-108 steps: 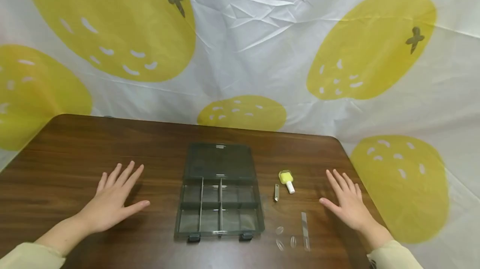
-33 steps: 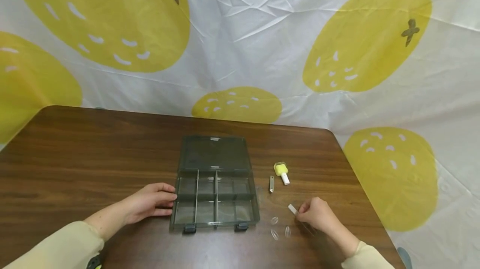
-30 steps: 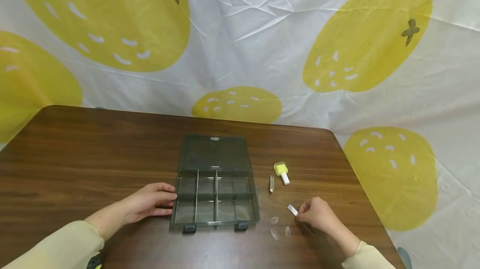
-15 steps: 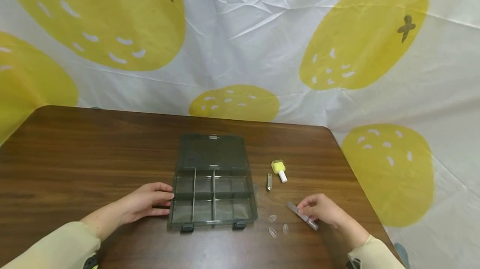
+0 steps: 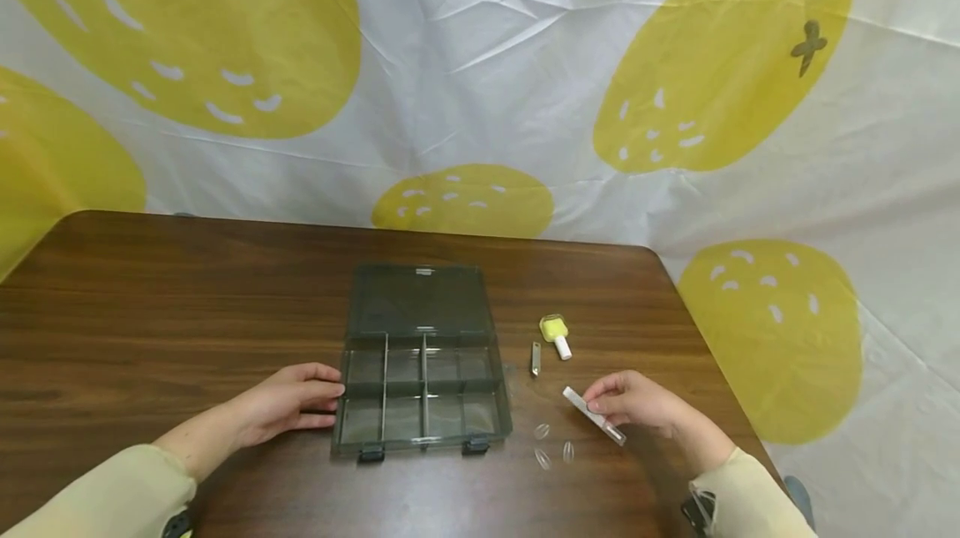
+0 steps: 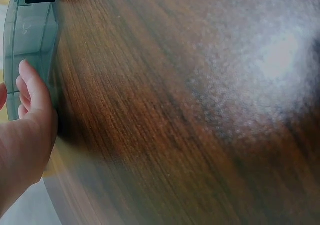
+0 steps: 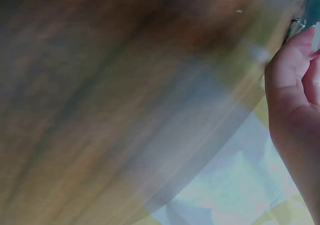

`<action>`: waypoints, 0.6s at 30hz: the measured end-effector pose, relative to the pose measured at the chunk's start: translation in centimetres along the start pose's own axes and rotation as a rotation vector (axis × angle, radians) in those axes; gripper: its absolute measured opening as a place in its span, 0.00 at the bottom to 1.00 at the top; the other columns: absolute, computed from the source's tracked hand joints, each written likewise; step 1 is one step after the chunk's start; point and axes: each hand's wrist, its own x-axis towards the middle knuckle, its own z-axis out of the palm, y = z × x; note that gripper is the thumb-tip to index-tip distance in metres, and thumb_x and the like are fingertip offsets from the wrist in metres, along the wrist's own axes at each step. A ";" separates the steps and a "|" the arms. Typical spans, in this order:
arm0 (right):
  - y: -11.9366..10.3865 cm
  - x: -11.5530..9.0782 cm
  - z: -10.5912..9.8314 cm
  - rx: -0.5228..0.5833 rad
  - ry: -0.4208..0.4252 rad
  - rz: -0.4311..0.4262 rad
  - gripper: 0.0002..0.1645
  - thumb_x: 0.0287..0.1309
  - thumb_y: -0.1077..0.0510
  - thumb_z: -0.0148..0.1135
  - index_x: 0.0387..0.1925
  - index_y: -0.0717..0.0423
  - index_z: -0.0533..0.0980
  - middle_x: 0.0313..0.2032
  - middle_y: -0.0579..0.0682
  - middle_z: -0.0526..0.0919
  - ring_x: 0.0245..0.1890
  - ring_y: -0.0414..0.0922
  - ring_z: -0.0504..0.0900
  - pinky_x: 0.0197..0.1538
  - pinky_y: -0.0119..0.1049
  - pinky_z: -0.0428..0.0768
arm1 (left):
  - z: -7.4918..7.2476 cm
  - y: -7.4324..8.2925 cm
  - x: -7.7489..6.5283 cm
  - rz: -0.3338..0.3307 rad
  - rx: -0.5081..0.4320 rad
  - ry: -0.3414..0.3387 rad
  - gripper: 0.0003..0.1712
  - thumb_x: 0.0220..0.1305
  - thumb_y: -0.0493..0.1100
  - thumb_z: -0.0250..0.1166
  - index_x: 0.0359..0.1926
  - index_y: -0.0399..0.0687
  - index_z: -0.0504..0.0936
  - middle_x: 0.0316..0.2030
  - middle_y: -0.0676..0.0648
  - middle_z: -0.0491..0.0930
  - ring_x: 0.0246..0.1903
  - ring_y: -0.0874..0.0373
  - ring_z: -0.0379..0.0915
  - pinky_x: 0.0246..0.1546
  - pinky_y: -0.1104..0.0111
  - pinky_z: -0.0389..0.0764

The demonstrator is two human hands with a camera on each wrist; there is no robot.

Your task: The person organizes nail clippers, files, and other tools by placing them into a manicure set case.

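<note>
In the head view, my right hand [image 5: 641, 401] pinches a clear, flat nail file [image 5: 609, 429] between thumb and fingers, holding it slantwise over the table. A bit of the file [image 7: 316, 38] shows at the fingertips in the right wrist view. My left hand [image 5: 283, 404] touches the left side of a smoky, transparent compartment box [image 5: 408, 443] with loosely extended fingers. The box lies with its lid [image 5: 418, 300] folded back, its compartments bare. The left wrist view shows the left hand [image 6: 32, 130] along the box's side wall [image 6: 34, 32].
Several clear, oval nail tips [image 5: 542, 431] lie just left of the file. Behind them are a metal nail clipper [image 5: 536, 359] and a yellow nail polish bottle [image 5: 555, 329] with a white cap. A lemon-printed cloth [image 5: 517, 104] hangs behind the wooden table [image 5: 187, 296].
Both hands started spread on the table. The left moved right to the box's side. The right took hold of the nail file, lifted it and brought it slightly up and left.
</note>
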 end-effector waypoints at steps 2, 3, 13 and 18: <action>-0.5 0.1 0.1 0.012 -0.030 -0.007 0.22 0.59 0.64 0.57 0.45 0.84 0.67 0.27 0.41 0.77 0.27 0.35 0.76 0.33 0.27 0.79 | 0.0 0.0 0.0 0.001 0.002 -0.003 0.29 0.65 0.39 0.55 0.58 0.23 0.55 0.40 0.48 0.67 0.40 0.58 0.68 0.44 0.66 0.80; -0.8 0.2 0.1 0.015 -0.041 -0.007 0.21 0.59 0.65 0.57 0.44 0.84 0.67 0.27 0.42 0.78 0.27 0.35 0.76 0.34 0.27 0.79 | 0.0 0.0 0.0 -0.002 0.001 -0.002 0.29 0.65 0.39 0.55 0.58 0.23 0.55 0.40 0.48 0.67 0.40 0.59 0.68 0.44 0.66 0.80; -3.6 1.2 0.7 -0.007 -0.092 -0.021 0.20 0.58 0.64 0.60 0.42 0.82 0.70 0.27 0.43 0.79 0.28 0.36 0.76 0.35 0.28 0.79 | -0.2 -0.2 0.1 0.001 0.006 -0.009 0.27 0.64 0.40 0.56 0.56 0.26 0.57 0.38 0.49 0.68 0.38 0.59 0.69 0.43 0.67 0.80; -4.6 1.6 1.1 0.007 -0.109 -0.033 0.20 0.58 0.65 0.59 0.42 0.82 0.69 0.26 0.42 0.78 0.26 0.36 0.76 0.33 0.27 0.78 | -0.3 -0.2 0.4 0.000 0.019 -0.010 0.27 0.64 0.40 0.56 0.56 0.27 0.58 0.38 0.49 0.69 0.38 0.60 0.70 0.43 0.68 0.80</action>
